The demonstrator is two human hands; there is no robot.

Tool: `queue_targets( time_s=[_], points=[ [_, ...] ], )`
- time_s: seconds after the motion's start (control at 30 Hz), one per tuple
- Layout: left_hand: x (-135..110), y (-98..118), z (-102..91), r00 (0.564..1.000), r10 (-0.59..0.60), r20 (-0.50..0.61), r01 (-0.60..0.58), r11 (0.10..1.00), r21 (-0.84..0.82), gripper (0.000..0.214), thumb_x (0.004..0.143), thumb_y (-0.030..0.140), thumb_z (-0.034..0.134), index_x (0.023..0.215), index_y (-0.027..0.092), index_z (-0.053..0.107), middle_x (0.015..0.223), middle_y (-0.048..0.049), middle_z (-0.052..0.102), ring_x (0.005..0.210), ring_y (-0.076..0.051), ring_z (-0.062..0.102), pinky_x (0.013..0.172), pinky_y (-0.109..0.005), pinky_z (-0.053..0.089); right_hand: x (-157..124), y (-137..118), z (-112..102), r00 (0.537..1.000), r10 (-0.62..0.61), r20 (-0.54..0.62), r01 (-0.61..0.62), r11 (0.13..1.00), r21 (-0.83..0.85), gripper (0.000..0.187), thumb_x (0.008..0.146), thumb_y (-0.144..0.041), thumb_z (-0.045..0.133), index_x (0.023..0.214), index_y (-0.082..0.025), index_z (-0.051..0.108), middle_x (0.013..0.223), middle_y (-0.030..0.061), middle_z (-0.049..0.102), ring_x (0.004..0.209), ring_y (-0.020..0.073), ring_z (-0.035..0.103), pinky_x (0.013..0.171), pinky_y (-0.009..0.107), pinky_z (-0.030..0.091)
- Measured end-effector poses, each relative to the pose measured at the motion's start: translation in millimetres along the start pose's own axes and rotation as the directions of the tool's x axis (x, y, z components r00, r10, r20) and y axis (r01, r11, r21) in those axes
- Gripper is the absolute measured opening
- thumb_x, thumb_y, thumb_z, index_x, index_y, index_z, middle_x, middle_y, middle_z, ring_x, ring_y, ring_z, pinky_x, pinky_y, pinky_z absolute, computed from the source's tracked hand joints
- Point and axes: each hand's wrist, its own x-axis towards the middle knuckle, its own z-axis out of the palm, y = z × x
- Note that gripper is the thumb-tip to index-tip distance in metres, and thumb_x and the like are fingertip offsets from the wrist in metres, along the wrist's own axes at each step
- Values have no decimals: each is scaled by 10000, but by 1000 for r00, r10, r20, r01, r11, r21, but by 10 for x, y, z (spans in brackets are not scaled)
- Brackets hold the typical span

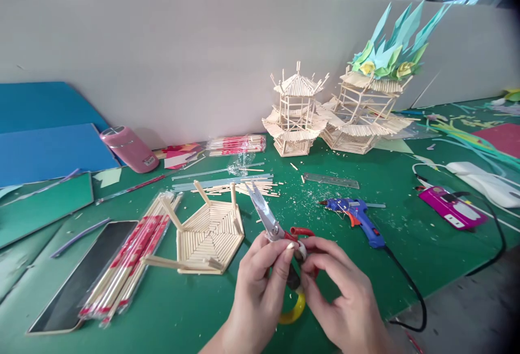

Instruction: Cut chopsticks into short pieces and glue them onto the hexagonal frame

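Both my hands meet over the green mat near the front. My left hand (260, 278) pinches a pair of red-handled scissors (270, 224) near the pivot, blades pointing up and to the left. My right hand (341, 289) curls its fingers round the red handles and a small dark piece below them. A yellow ring (294, 313) shows under my fingers. Just left of the blades sits a hexagonal base (209, 235) made of wooden sticks, with upright posts glued on.
A blue glue gun (357, 218) with a black cord lies to the right, a metal ruler (331, 180) behind it. Packs of chopsticks (125, 267), a pink bottle (130, 148), two stick pagodas (296, 113) and a pink phone (450, 207) surround the work area.
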Motion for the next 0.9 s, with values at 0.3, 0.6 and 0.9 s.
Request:
queue_targets(
  time_s=[0.3,0.6,0.9],
  points=[
    [-42,-80,52,999,-23,31,24,999,-27,195,842,95,493,934,187,638,816,-33,580,702,-132,570,588,-226,478,-21,80,77,950,313,24,-305,902,306,163,851,-283,526,991,-227,588,910,48,631,805,176,640,672,249,543],
    [-85,-79,138,996,32,81,-27,998,-60,218,841,93,481,954,208,629,842,-59,559,750,-165,541,648,-285,472,-68,137,105,989,122,83,-111,986,-128,215,876,-218,404,1028,-210,555,974,91,649,883,206,641,703,285,535],
    [-165,-90,472,996,-73,53,75,996,-43,232,858,200,445,781,140,655,777,-99,549,698,-175,516,611,-291,453,-355,582,-40,992,100,-71,-117,947,-300,270,784,-339,573,1013,-197,583,925,115,715,748,239,697,598,264,566]
  ],
)
